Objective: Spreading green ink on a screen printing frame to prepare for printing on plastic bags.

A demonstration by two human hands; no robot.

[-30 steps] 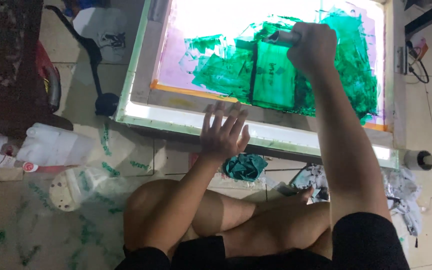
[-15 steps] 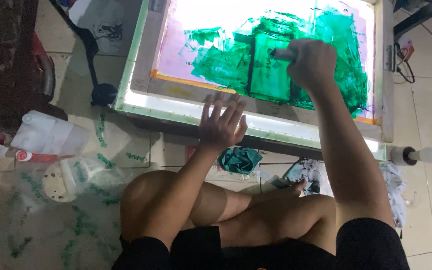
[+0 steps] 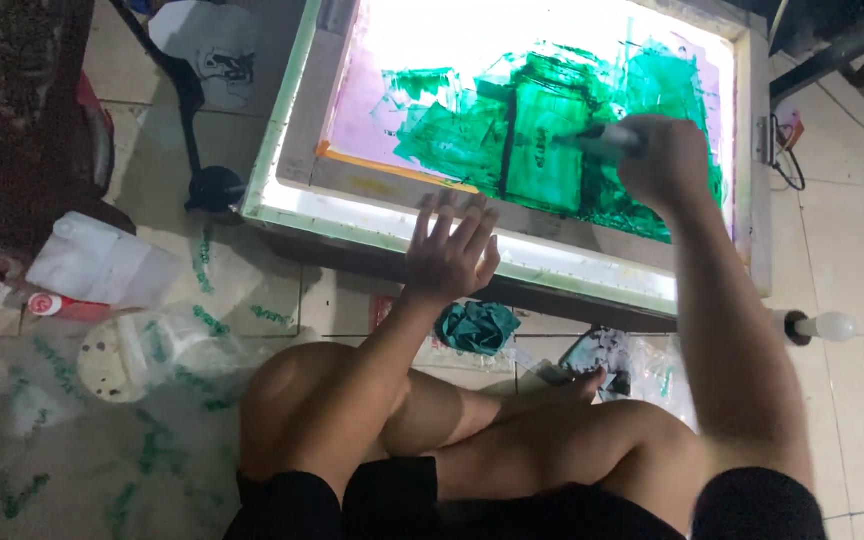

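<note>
— Where are the hands?
— Left hand [image 3: 455,250] lies flat, fingers spread, on the lit screen frame [image 3: 282,170]. Right hand [image 3: 664,160] has its fingers curled around a dark tool [image 3: 600,138], tip on the green-smeared mesh [image 3: 542,130].

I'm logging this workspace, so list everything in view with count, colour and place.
Screen frame: one, pale, lit from below, on the floor ahead.
Ink: one smear, green, across the screen.
Tool: one, dark handle, in the right hand over the ink.
Rag: one, teal, on the floor by the knees.
Plastic jug: one, white, floor at left.
Bulb: one, white, floor at right.
Floor tiles: beige, green-stained at left.
Left hand: flat on the frame's near edge.
Right hand: gripping the tool.
</note>
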